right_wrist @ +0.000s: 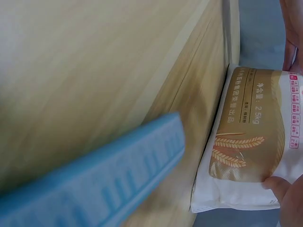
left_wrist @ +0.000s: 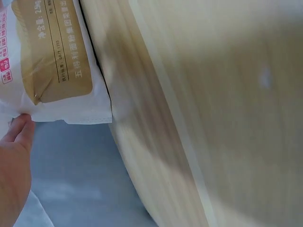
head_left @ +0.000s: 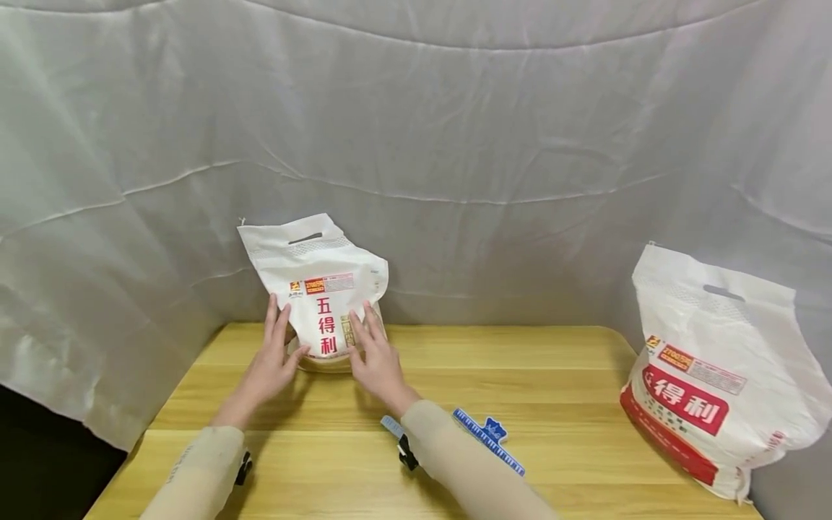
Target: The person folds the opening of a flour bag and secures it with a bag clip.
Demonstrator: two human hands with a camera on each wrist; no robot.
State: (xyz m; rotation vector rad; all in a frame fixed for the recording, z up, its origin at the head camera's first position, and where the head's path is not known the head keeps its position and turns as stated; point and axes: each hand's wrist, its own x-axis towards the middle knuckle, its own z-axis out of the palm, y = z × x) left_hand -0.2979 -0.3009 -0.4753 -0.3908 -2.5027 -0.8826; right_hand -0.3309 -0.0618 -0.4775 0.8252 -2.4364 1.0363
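Observation:
A white flour bag (head_left: 331, 289) with red characters stands near the far left edge of the table, its handle flap leaning toward the back. My left hand (head_left: 268, 370) touches its left side with spread, fairly straight fingers. On the opposite side, my right hand (head_left: 380, 361) rests its fingers on the bag's front right part. The left wrist view shows the gold lower panel of the flour bag (left_wrist: 57, 52) beside the left hand (left_wrist: 14, 165). In the right wrist view, a thumb of the right hand (right_wrist: 289, 196) presses the lower edge of the flour bag (right_wrist: 251, 123).
A larger white and red flour bag (head_left: 702, 383) stands at the table's right edge. A dark blue clip with ruler-like marks (head_left: 490, 437) lies by the right forearm; a light blue marked strip (head_left: 391, 426) shows beside the sleeve. Grey cloth (head_left: 455, 245) hangs behind the wooden table (head_left: 507, 361).

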